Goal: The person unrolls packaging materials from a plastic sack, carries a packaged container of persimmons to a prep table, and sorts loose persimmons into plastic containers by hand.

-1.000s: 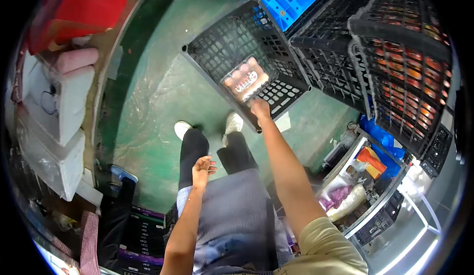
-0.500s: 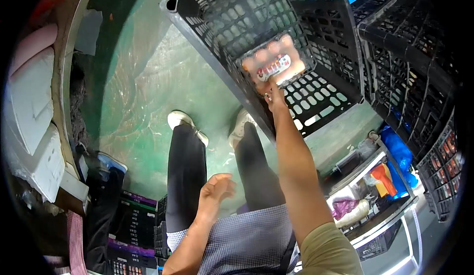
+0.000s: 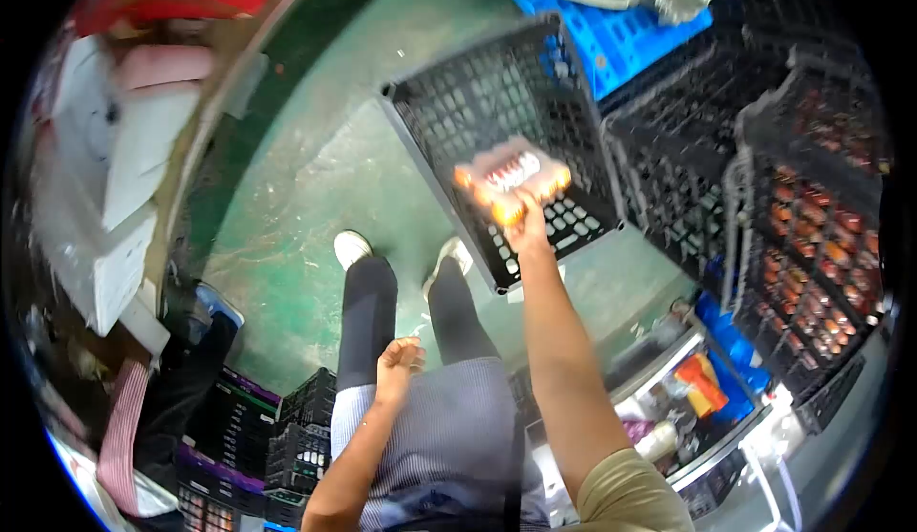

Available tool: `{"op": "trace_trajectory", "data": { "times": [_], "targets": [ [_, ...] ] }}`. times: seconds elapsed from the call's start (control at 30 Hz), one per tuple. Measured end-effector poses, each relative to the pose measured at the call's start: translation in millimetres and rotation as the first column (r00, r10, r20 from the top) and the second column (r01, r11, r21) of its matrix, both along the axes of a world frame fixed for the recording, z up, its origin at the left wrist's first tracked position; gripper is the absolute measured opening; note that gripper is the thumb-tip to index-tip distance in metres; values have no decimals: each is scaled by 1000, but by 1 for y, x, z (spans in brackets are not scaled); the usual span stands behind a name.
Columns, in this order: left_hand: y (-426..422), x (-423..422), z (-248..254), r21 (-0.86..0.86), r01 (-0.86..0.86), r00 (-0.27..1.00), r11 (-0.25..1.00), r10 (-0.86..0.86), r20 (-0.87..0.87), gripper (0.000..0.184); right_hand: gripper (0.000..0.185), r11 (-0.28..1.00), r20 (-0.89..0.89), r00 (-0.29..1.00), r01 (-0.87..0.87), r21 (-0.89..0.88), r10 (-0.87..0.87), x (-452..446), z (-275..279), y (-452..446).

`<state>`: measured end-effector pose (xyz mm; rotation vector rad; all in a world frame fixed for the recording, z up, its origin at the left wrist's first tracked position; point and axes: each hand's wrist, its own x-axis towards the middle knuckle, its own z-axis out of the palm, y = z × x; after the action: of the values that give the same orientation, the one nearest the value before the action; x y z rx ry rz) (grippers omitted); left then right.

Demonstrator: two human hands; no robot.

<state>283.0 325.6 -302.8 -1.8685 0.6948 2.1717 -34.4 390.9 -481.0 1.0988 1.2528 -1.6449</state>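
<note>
My right hand reaches into a black plastic crate and grips the near edge of a clear plastic pack of round orange-pink items. A white label with red lettering sits on top of the pack. Blur hides the exact kind of its contents. The pack is inside the crate, over its slatted wall and base; whether it touches them I cannot tell. My left hand hangs in front of the checked apron, empty, with its fingers loosely bent.
Black crates stand to the right, one with packs of red-orange items. A blue pallet lies behind. White foam boxes line the left. Lower right is a cart; another person's trouser leg shows lower left.
The view has shifted, bringing more of the crate, blue pallet and right-hand crates into sight. My right hand still holds the pack, now tilted differently. My left hand stays by the apron.
</note>
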Motion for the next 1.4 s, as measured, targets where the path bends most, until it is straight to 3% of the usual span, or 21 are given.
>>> {"op": "trace_trajectory", "data": {
  "times": [0.03, 0.1, 0.23, 0.3, 0.33, 0.37, 0.4, 0.5, 0.53, 0.57, 0.67, 0.7, 0.77, 0.9, 0.97, 1.03, 1.17, 1.23, 1.27, 1.3, 1.4],
  "targets": [
    [-7, -2, 21, -2, -18, 998, 1000, 18, -61, 12, 20, 1000, 14, 1000, 5, 4, -6, 1, 20, 6],
    [-16, -4, 54, -108, -63, 989, 992, 48, -142, 12, 17, 980, -109, 994, -32, -198, 11, 10, 48, 31],
    [-65, -27, 156, -227, -95, 979, 969, 49, -200, 11, 17, 962, -128, 987, -124, -244, 94, 29, 190, 25],
    [-79, -25, 194, -290, -138, 956, 947, 50, -289, 21, 22, 950, -77, 985, -169, -261, 154, 35, 244, 24],
    [-82, -25, 209, -326, -157, 950, 932, 52, -307, 25, 32, 970, -121, 983, -159, -184, 138, 46, 323, -4],
    [-86, -22, 218, -360, -175, 945, 917, 53, -324, 28, 40, 930, -149, 947, -310, -200, 284, 47, 333, 5],
    [-89, -16, 223, -373, -119, 951, 920, -3, -309, 51, 39, 905, -130, 929, -367, -216, 346, 50, 370, -8],
    [-113, -18, 313, -304, -211, 941, 929, 109, -320, 71, 36, 782, -185, 830, -558, -276, 527, 74, 461, -29],
    [-120, -13, 334, -199, -228, 919, 953, 143, -368, 83, 35, 751, -214, 802, -597, -281, 557, 84, 492, -44],
    [-124, -7, 339, -119, -296, 863, 948, 212, -459, 81, 33, 720, -236, 775, -632, -287, 587, 96, 510, -60],
    [-142, 11, 368, -60, -448, 701, 892, 309, -643, 62, 37, 608, -220, 721, -679, -412, 657, 118, 507, -97],
    [-151, 15, 377, -61, -506, 677, 860, 353, -646, 51, 47, 563, -257, 675, -727, -393, 692, 140, 550, -131],
    [-183, 30, 397, -127, -709, 530, 693, 406, -744, 41, 56, 476, -262, 644, -730, -490, 718, 161, 558, -173],
    [-258, 78, 437, -210, -796, 505, 568, 431, -748, 49, 63, 394, -283, 578, -769, -504, 765, 211, 579, -267],
    [-290, 82, 455, -333, -868, 484, 368, 475, -735, 42, 62, 358, -333, 561, -784, -507, 758, 241, 600, -315],
    [-324, 90, 451, -371, -882, 470, 290, 498, -729, 38, 58, 242, -490, 476, -851, -467, 730, 261, 597, -353],
    [-395, 106, 442, -361, -917, 393, 167, 516, -761, 41, 49, 128, -476, 336, -899, -418, 813, 266, 597, -414],
    [-430, 121, 450, -391, -877, 480, 277, 509, -715, 47, 39, 150, -379, 438, -791, -593, 815, 265, 601, -441],
    [-448, 120, 447, -361, -900, 436, 245, 508, -743, 46, 37, 149, -361, 457, -763, -629, 813, 261, 599, -454],
    [-462, 126, 446, -336, -878, 472, 341, 498, -727, 44, 35, 152, -337, 475, -732, -664, 813, 256, 598, -467],
    [-509, 138, 434, -392, -788, 594, 475, 418, -688, 38, 36, 233, -127, 421, -701, -674, 898, 238, 587, -508]
  ]
}}
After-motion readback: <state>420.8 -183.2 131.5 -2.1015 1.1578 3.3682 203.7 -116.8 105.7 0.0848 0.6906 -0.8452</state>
